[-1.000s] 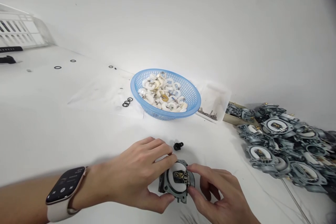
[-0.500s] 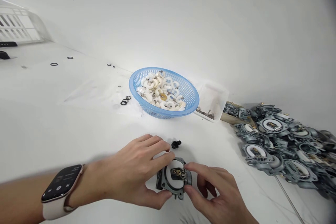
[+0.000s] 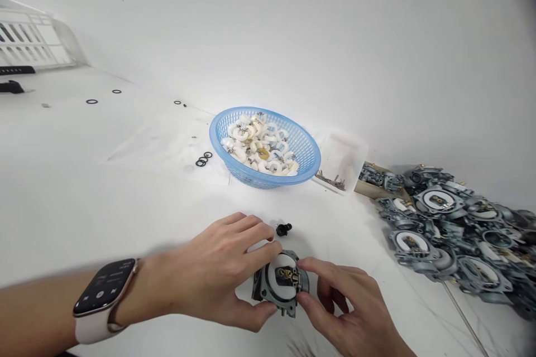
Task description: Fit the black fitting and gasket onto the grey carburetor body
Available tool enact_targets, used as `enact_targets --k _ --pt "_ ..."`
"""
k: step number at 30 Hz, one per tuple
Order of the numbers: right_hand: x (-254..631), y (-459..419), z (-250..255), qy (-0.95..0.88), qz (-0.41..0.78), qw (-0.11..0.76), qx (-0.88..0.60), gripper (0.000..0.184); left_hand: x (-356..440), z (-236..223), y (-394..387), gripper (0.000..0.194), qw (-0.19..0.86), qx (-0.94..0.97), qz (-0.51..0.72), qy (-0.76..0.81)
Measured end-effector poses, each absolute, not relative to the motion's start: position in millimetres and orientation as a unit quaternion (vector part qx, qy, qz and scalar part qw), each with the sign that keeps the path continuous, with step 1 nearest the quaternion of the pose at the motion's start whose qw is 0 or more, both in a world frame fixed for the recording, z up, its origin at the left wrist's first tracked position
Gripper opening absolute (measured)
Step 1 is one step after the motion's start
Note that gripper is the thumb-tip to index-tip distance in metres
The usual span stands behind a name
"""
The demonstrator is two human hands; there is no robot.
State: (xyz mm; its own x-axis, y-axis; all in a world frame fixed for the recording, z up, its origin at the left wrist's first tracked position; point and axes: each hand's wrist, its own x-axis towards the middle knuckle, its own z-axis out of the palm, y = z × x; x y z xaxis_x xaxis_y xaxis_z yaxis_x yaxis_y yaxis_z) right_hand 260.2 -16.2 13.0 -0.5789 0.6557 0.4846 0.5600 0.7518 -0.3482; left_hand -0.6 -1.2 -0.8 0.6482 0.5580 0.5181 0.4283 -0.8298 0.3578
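A grey metal carburetor body (image 3: 281,285) with a white float and brass parts in its round opening rests on the white table near me. My left hand (image 3: 218,276), with a smartwatch on its wrist, grips the body's left side between thumb and fingers. My right hand (image 3: 343,307) pinches the body's right edge with thumb and forefinger. A small black plug (image 3: 283,229) lies just beyond the body.
A blue plastic basket (image 3: 307,159) of white floats stands at the centre. A clear tray (image 3: 341,164) with small metal pins sits to its right. A heap of grey carburetor bodies (image 3: 452,234) fills the right side. Black O-rings (image 3: 203,160) lie to the left. A white crate (image 3: 29,44) stands far left.
Both hands stay on the carburetor body with only slight shifts of it; the view has drifted a little.
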Motion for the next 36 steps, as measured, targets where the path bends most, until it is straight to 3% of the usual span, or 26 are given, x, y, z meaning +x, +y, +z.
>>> enact_targets --k 9,13,18,24,36 --pt "267 -20 8 -0.874 0.111 0.3 -0.366 0.044 -3 10 -2 0.073 0.12 0.913 0.306 0.243" --pt "270 -22 7 -0.869 0.109 0.303 -0.376 0.051 -4 10 -4 0.068 0.104 0.914 0.332 0.209" --pt "266 -19 10 -0.872 0.121 0.304 -0.365 0.043 -3 8 -5 0.064 0.101 0.917 0.326 0.206" --pt "261 -19 18 -0.882 0.103 0.294 -0.354 0.02 -3 7 -4 0.055 0.097 0.915 0.322 0.224" --pt "259 -18 17 -0.88 0.087 0.306 -0.351 0.018 -2 6 -3 0.046 0.099 0.905 0.321 0.261"
